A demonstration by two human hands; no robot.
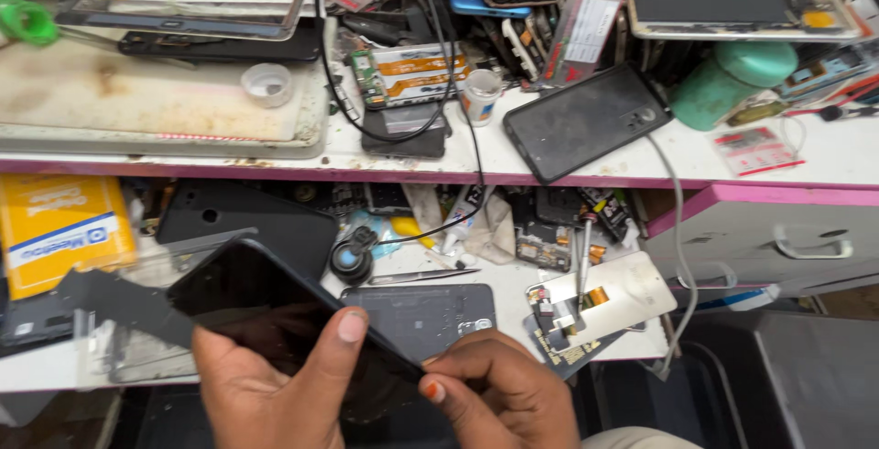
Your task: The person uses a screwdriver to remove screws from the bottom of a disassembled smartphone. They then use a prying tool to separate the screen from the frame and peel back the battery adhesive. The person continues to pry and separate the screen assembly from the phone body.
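Left hand comes up from the bottom edge, palm toward the camera, cupping a black phone from below. Thumb lies flat across the glass, tip near the phone's right long edge; fingers are wrapped behind it (hidden, but clearly gripping). Right hand sits just right of it, curled into a loose fist, fingers closed in a pinch on the phone's lower right corner, thumbnail pressed at the edge seam. Whether a pick or tool is in that pinch: cannot tell.

Phone: dark glossy slab, screen off, tilted so the top end points up-left, held above the front of the worktop, not resting on it. Screen shows only reflections. Thin dark frame visible along the right long edge.

Around it:
- Grey phone back cover lying flat on the worktop just behind the hands.
- White display panel with orange flex, right of the cover, metal tweezers laid across it.
- Yellow box at left.
- Upper shelf: another black phone lying face up, green roll beside it, small circuit boards and cables (heavy clutter).
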